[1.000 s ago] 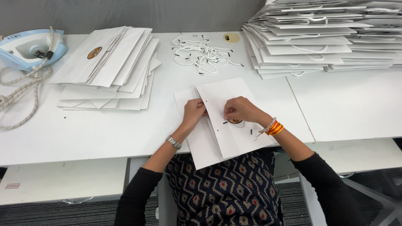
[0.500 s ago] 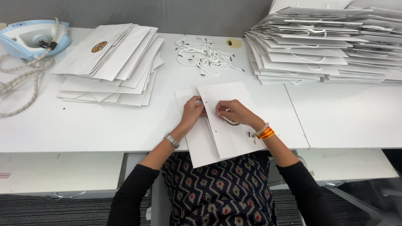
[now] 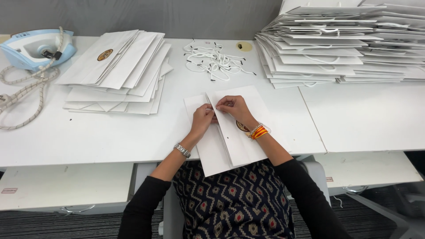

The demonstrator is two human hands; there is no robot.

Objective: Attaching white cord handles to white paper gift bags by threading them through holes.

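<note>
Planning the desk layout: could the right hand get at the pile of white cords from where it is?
Probably yes. The right hand rests on the folded paper bag, and the cords lie straight beyond it on bare table, with nothing between.

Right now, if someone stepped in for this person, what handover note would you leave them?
Left hand and right hand both press near the top edge of a flat white paper bag at the table's front edge; fingertips meet there, what they pinch is hidden.
Loose white cord handles lie just beyond the bag.
Fanned pile of flat bags to the left; taller stack with cords fitted to the right.
Iron far left.
This bag shows no cord yet.
</note>
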